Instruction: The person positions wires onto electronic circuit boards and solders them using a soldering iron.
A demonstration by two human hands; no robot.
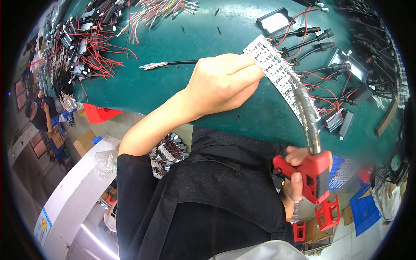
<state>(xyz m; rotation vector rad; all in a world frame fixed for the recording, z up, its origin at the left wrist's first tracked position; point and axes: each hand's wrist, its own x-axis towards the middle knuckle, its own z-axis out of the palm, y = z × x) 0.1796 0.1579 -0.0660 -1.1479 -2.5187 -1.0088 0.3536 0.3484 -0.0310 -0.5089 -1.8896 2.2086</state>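
Observation:
My left hand [225, 82] is closed, fingers pinched together beside the upper left edge of a white circuit board panel [274, 69]. A black cable [180, 62] with light-coloured wire ends sticks out to the left from under this hand; its other end is hidden by my fingers. My right hand [296, 180] is wrapped round the grip of a red and black soldering gun [320, 175]. The gun's long metal front points away from me and overlaps the right part of the panel. Whether its tip touches the board cannot be made out.
Black plug cables [318, 43] and red wires line the panel's right side, with small black cases [345, 123] among them. Bundles of red-wired parts [82, 52] lie at the far left, and pale wires [162, 11] at the back. A red bin [99, 113] sits below the table edge.

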